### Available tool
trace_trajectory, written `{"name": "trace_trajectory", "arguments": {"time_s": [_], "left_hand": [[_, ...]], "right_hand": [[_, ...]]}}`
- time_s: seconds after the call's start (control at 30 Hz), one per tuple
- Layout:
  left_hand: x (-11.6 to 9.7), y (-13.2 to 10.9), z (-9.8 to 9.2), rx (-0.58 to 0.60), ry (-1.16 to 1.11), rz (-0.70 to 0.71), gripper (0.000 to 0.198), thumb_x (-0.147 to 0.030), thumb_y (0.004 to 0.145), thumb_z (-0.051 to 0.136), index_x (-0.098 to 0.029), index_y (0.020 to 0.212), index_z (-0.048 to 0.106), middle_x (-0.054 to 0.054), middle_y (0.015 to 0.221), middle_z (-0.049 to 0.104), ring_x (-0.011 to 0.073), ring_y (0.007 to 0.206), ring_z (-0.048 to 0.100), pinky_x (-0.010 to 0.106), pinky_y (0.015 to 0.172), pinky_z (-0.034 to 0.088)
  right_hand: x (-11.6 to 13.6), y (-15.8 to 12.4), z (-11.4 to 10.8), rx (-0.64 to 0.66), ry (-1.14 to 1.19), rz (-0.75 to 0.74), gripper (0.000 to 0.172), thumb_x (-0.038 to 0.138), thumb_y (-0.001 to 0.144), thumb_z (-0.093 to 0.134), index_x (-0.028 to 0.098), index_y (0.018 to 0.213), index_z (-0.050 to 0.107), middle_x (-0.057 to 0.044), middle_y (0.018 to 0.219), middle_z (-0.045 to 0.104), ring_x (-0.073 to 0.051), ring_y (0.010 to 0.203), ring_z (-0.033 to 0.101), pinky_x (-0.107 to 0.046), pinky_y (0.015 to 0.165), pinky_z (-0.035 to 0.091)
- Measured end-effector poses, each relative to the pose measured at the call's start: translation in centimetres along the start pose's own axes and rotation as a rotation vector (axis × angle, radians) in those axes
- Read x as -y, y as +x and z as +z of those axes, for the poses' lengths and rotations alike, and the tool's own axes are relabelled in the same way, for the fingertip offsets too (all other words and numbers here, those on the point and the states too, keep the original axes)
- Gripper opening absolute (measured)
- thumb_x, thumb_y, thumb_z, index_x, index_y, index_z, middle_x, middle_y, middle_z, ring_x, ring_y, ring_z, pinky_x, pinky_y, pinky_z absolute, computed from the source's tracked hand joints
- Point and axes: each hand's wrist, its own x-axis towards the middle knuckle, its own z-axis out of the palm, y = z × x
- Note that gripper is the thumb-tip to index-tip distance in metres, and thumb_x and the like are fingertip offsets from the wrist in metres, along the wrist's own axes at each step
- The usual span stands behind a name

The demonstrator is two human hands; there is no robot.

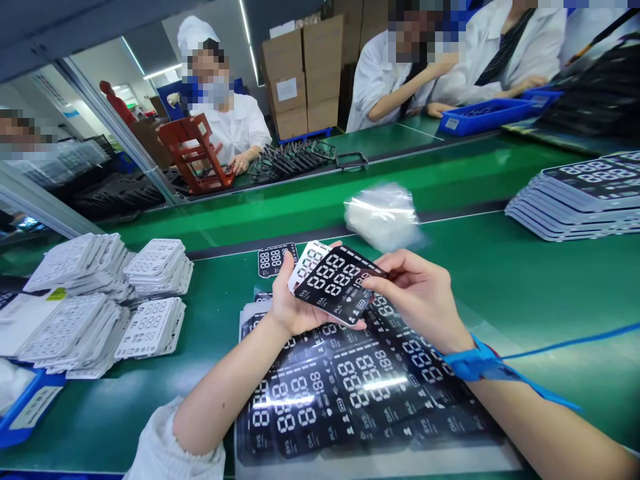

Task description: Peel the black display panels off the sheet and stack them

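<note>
My left hand [291, 301] grips a black display panel [339, 281] printed with white digits, with a white frame piece [307, 261] tucked behind it. My right hand [419, 293] pinches the panel's right edge; a blue strap [473, 363] circles that wrist. Both hands hover above a glossy black sheet [350, 393] of the same digit panels lying on the green table [525, 300]. One single black panel [273, 259] lies flat just beyond my left hand.
Stacks of white frames [150, 280] sit at the left. A crumpled clear bag [384, 215] lies mid-table; stacked black sheets [580, 197] are at the right. A blue bin [25, 407] is at the near left. Across the table, people in white coats work beside blue trays [483, 115].
</note>
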Motion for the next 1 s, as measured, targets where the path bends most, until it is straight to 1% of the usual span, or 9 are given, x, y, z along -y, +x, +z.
{"name": "trace_trajectory", "arguments": {"time_s": [0.1, 0.27, 0.43, 0.57, 0.7, 0.9, 1.0], "left_hand": [[0.03, 0.03, 0.04, -0.007, 0.003, 0.005, 0.077, -0.072, 0.083, 0.005, -0.028, 0.136, 0.04, 0.015, 0.138, 0.043, 0.0415, 0.113, 0.05, 0.076, 0.087, 0.025], [0.02, 0.03, 0.01, -0.005, -0.005, -0.009, 0.078, -0.073, 0.083, 0.006, -0.027, 0.139, 0.036, 0.016, 0.137, 0.043, 0.0403, 0.111, 0.051, 0.071, 0.085, 0.032], [0.12, 0.0, 0.02, 0.004, 0.002, -0.005, 0.079, -0.073, 0.083, 0.005, -0.026, 0.14, 0.035, 0.017, 0.133, 0.046, 0.0405, 0.111, 0.052, 0.073, 0.086, 0.03], [0.21, -0.06, 0.04, 0.009, 0.011, 0.002, 0.078, -0.072, 0.084, 0.007, -0.025, 0.139, 0.035, 0.017, 0.129, 0.05, 0.04, 0.109, 0.053, 0.073, 0.086, 0.029], [0.24, -0.07, -0.09, 0.004, -0.001, 0.017, 0.076, -0.07, 0.085, 0.007, -0.024, 0.138, 0.038, 0.017, 0.126, 0.052, 0.0395, 0.109, 0.052, 0.073, 0.085, 0.031], [0.23, -0.01, -0.25, 0.013, -0.005, 0.008, 0.076, -0.07, 0.085, 0.006, -0.025, 0.136, 0.042, 0.016, 0.123, 0.054, 0.0381, 0.103, 0.056, 0.07, 0.081, 0.035], [0.26, 0.0, -0.19, 0.008, 0.009, 0.01, 0.076, -0.07, 0.085, 0.006, -0.025, 0.136, 0.041, 0.015, 0.123, 0.054, 0.0373, 0.101, 0.057, 0.069, 0.081, 0.036]], "right_hand": [[0.0, -0.1, -0.07, 0.005, -0.026, 0.037, 0.033, 0.048, 0.066, 0.077, 0.022, 0.065, 0.058, 0.001, 0.062, 0.06, -0.014, 0.053, 0.056, -0.026, 0.047, 0.05], [0.01, -0.1, -0.09, 0.011, -0.036, 0.069, 0.034, 0.051, 0.065, 0.076, 0.022, 0.065, 0.057, 0.0, 0.062, 0.06, -0.015, 0.053, 0.056, -0.028, 0.047, 0.05], [0.17, -0.17, -0.03, 0.036, -0.037, 0.068, 0.032, 0.048, 0.066, 0.076, 0.022, 0.064, 0.057, 0.001, 0.061, 0.059, -0.014, 0.049, 0.055, -0.027, 0.045, 0.049], [0.05, -0.31, -0.12, 0.053, -0.069, 0.049, 0.027, 0.044, 0.069, 0.075, 0.023, 0.066, 0.058, 0.0, 0.061, 0.059, -0.015, 0.051, 0.056, -0.028, 0.046, 0.049], [-0.22, -0.36, -0.3, 0.071, -0.078, 0.061, 0.027, 0.045, 0.07, 0.074, 0.023, 0.066, 0.058, 0.0, 0.061, 0.059, -0.016, 0.052, 0.056, -0.03, 0.046, 0.049], [-0.51, -0.38, -0.3, 0.088, -0.083, 0.064, 0.025, 0.043, 0.071, 0.074, 0.025, 0.066, 0.058, 0.0, 0.06, 0.059, -0.017, 0.052, 0.056, -0.031, 0.046, 0.048], [-0.54, -0.38, -0.31, 0.095, -0.109, 0.065, 0.025, 0.044, 0.072, 0.073, 0.024, 0.066, 0.058, -0.001, 0.061, 0.06, -0.017, 0.052, 0.056, -0.031, 0.046, 0.047]]}}
